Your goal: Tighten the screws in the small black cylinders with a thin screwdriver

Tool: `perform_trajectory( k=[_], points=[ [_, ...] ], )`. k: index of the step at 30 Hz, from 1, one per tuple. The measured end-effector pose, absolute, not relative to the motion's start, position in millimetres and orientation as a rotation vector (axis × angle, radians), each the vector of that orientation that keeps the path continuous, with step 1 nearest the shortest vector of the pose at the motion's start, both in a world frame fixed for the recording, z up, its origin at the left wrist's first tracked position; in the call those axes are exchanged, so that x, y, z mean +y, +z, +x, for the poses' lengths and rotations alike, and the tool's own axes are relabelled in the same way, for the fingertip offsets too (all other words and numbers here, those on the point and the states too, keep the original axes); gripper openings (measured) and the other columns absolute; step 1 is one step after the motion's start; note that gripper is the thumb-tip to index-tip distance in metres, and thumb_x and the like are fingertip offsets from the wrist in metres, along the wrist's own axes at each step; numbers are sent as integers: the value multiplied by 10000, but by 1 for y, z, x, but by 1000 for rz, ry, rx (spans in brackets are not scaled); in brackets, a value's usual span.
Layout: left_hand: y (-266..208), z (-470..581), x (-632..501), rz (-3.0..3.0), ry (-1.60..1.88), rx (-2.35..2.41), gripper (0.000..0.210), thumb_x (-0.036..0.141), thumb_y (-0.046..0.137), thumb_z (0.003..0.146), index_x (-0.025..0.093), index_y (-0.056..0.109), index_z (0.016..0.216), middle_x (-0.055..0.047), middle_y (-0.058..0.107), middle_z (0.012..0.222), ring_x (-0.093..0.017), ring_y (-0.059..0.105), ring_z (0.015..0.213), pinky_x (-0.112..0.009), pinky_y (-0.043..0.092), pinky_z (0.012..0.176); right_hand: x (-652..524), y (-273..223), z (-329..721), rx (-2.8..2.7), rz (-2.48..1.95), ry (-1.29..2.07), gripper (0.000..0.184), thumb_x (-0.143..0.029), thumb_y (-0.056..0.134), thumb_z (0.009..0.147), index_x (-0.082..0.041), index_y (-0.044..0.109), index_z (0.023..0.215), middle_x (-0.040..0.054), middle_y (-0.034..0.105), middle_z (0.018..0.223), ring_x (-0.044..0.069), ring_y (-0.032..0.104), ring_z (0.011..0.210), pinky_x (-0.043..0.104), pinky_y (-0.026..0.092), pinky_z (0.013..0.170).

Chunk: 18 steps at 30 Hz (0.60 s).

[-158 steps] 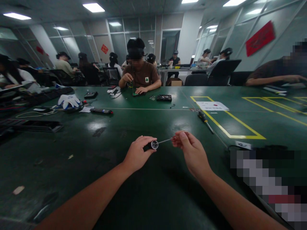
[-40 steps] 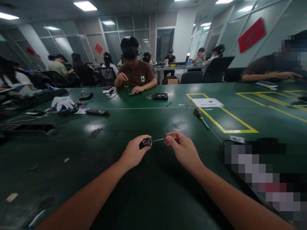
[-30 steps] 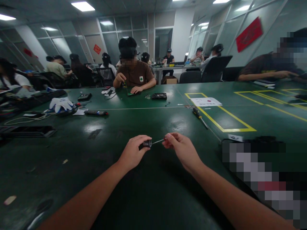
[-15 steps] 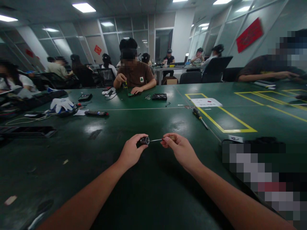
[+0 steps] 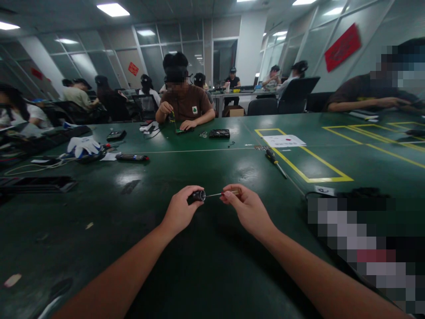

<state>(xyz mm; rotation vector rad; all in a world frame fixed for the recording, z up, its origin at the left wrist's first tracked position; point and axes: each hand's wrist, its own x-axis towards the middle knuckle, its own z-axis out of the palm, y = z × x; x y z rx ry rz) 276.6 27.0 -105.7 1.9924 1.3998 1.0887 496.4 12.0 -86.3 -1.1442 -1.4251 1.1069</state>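
Two bare hands, the left hand and the right hand, are raised over a green table, twelve o'clock being straight across it. At nine o'clock of the gap between them, the left hand, narrowed to a thumb-and-finger grip, holds a short black cylinder. The cylinder's wall is dark with a faint sheen; its round mouth, turned between three and four o'clock, is ringed by a pale, silvery rim, and its inside is too small to make out from where I stand. Its rear is hidden by the hand. At three o'clock of the same gap, the right hand pinches a small driver: thin bright metal shaft, red collar at the fingertips, yellowish handle partly covered by the hand. The shaft lies nearly level and points to nine, its tip at the cylinder's mouth; whether it touches the rim or enters, I cannot tell. Surroundings: at two, a black-and-yellow screwdriver beside a yellow tape outline, with a white sheet lying across the tape; at twelve, a black rectangular device; between eleven and twelve, a seated co-worker in brown, hands at a small green board; at ten, a dark pen-shaped tool and, farther off, white gloves.
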Motion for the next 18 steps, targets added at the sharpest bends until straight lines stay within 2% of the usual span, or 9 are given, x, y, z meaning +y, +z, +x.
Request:
perform_trajectory(
  k=[18],
  points=[
    [-109, 277, 29, 1939, 1130, 1417, 342, 108, 728, 809, 247, 712, 1122, -38, 723, 1147, -225, 665, 1076, -429, 501, 1036, 15, -88, 498, -1404, -1155, 1109, 199, -372, 636, 923, -202, 690, 1010, 49, 768, 904, 186, 729, 833, 353, 557, 826]
  ],
)
